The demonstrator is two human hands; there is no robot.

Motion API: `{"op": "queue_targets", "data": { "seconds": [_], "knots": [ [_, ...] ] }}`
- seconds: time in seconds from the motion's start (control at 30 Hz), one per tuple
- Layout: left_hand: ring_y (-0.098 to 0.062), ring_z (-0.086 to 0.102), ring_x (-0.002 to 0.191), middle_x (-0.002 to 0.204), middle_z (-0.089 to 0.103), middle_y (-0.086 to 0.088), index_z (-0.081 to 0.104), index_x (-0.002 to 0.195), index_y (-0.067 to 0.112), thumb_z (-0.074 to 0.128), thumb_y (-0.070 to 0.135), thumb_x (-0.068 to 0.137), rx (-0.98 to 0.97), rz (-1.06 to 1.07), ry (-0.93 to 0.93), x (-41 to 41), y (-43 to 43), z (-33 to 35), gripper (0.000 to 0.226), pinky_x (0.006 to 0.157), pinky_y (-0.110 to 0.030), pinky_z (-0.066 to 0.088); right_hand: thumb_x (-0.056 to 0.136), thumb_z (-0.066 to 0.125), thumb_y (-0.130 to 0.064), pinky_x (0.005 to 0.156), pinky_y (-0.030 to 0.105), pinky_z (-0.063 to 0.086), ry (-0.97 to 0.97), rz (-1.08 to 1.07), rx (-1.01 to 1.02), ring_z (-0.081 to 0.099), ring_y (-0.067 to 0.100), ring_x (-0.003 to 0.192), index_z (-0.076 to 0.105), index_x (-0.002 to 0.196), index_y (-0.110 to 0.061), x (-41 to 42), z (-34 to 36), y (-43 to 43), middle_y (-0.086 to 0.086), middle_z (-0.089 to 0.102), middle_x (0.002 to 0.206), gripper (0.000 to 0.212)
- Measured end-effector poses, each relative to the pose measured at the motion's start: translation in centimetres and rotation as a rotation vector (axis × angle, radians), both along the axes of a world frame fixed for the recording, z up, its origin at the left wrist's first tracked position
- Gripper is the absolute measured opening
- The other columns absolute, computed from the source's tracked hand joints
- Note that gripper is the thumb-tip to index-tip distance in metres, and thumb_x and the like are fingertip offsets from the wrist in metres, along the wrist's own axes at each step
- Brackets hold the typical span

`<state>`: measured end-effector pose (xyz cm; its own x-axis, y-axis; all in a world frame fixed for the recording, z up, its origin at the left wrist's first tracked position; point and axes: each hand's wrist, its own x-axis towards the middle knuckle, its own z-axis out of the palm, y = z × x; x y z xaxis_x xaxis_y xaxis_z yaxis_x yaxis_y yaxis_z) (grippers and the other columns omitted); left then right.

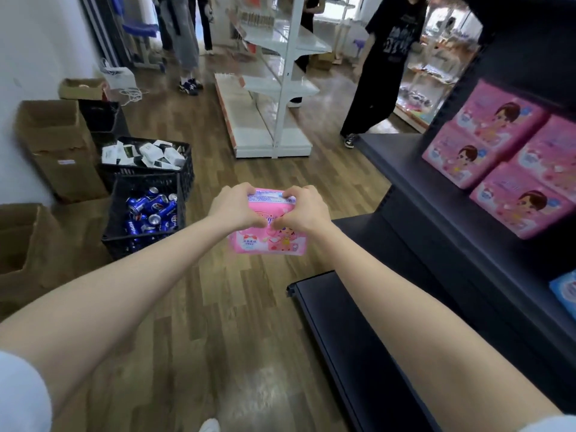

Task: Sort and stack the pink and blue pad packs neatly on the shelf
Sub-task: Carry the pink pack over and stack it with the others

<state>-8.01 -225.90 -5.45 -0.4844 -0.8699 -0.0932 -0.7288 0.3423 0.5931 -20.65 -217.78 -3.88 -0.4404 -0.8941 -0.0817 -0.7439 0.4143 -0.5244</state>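
Your left hand (236, 210) and right hand (304, 210) both grip one pink pad pack (268, 227), held out in front of you over the wood floor (237, 307), clear of the shelf. Fingers curl over the pack's top edge, thumbs press its front face; L hand on the upper-left corner, R hand on the upper-right. Pack hangs face toward you, slightly tilted, bottom edge free.

Black shelf unit (436, 219) stands to your right. On its upper level: stacked pink packs (498, 157), approx. four visible, in two stacks side by side, touching. Lower level, far right edge of view: a blue pack (565, 293), partly cut off, count can't be told.

To your left: black crate (118, 213) of blue cans (152, 213), second crate (187, 163) behind it w/ white boxes, cardboard cartons (59, 148) along the wall. White empty rack (274, 88) ahead; a person in black (383, 67) walks beside it.
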Motion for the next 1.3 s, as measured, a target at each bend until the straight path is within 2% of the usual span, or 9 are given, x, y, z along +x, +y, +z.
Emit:
{"op": "queue_targets", "data": {
  "seconds": [0.3, 0.53, 0.67, 0.8, 0.97, 1.1, 1.3],
  "knots": [
    [-0.024, 0.051, 0.113, 0.125, 0.053, -0.009, 0.048, 0.131, 0.022, 0.082, 0.035, 0.061, -0.076, -0.214, 0.057, -3.9, -5.7, 2.9, 0.08, 0.079, -0.026, 0.035, 0.064, 0.084, -0.031, 0.078, 0.027, 0.04, 0.048, -0.215, -0.087, 0.053, 0.024, 0.106, 0.05, 0.129, -0.02, -1.7, 2.6, -2.8, 0.004, 0.039, 0.125, 0.075],
    [-0.024, 0.05, 0.115, 0.125, 0.055, -0.01, 0.048, 0.131, 0.018, 0.082, 0.033, 0.062, -0.106, -0.38, 0.163, -8.9, -6.0, 5.2, 0.078, 0.082, -0.028, 0.038, 0.065, 0.082, -0.029, 0.077, 0.027, 0.038, 0.15, -0.37, -0.144, 0.052, 0.023, 0.107, 0.051, 0.127, -0.017, -4.9, 5.2, -1.8, 0.004, 0.038, 0.126, 0.071],
    [-0.025, 0.051, 0.113, 0.124, 0.054, -0.01, 0.048, 0.131, 0.02, 0.083, 0.033, 0.061, -0.102, -0.429, 0.183, -11.3, -5.8, 5.8, 0.079, 0.083, -0.028, 0.038, 0.068, 0.08, -0.029, 0.08, 0.029, 0.042, 0.177, -0.435, -0.166, 0.052, 0.024, 0.107, 0.05, 0.127, -0.017, -6.6, 5.7, -1.1, 0.004, 0.036, 0.128, 0.068],
    [-0.025, 0.053, 0.111, 0.125, 0.053, -0.009, 0.049, 0.129, 0.021, 0.082, 0.034, 0.06, -0.112, -0.459, 0.196, -13.8, -5.9, 6.3, 0.078, 0.082, -0.028, 0.038, 0.069, 0.078, -0.028, 0.077, 0.027, 0.039, 0.205, -0.497, -0.199, 0.051, 0.026, 0.109, 0.049, 0.127, -0.018, -8.3, 5.9, -0.6, 0.005, 0.032, 0.132, 0.065],
    [-0.026, 0.052, 0.111, 0.124, 0.052, -0.011, 0.048, 0.13, 0.02, 0.082, 0.031, 0.062, -0.142, -0.518, 0.24, -17.7, -5.5, 8.0, 0.077, 0.087, -0.03, 0.041, 0.068, 0.077, -0.028, 0.084, 0.03, 0.041, 0.243, -0.584, -0.263, 0.048, 0.029, 0.116, 0.048, 0.129, -0.02, -11.9, 6.6, -0.2, 0.007, 0.027, 0.142, 0.067],
    [-0.025, 0.048, 0.116, 0.128, 0.05, -0.011, 0.046, 0.134, 0.021, 0.082, 0.028, 0.063, -0.19, -0.556, 0.269, -20.8, -5.1, 9.7, 0.079, 0.094, -0.032, 0.039, 0.068, 0.076, -0.026, 0.088, 0.033, 0.044, 0.263, -0.629, -0.348, 0.047, 0.031, 0.118, 0.05, 0.127, -0.021, -14.7, 7.7, 0.2, 0.008, 0.028, 0.139, 0.065],
    [-0.025, 0.05, 0.115, 0.131, 0.047, -0.01, 0.046, 0.136, 0.021, 0.081, 0.023, 0.066, -0.199, -0.614, 0.318, -24.9, -3.5, 10.8, 0.078, 0.084, -0.026, 0.037, 0.068, 0.077, -0.028, 0.091, 0.033, 0.042, 0.286, -0.695, -0.386, 0.046, 0.029, 0.117, 0.051, 0.129, -0.021, -18.5, 8.2, 1.7, 0.006, 0.039, 0.131, 0.066]
  ]
}}
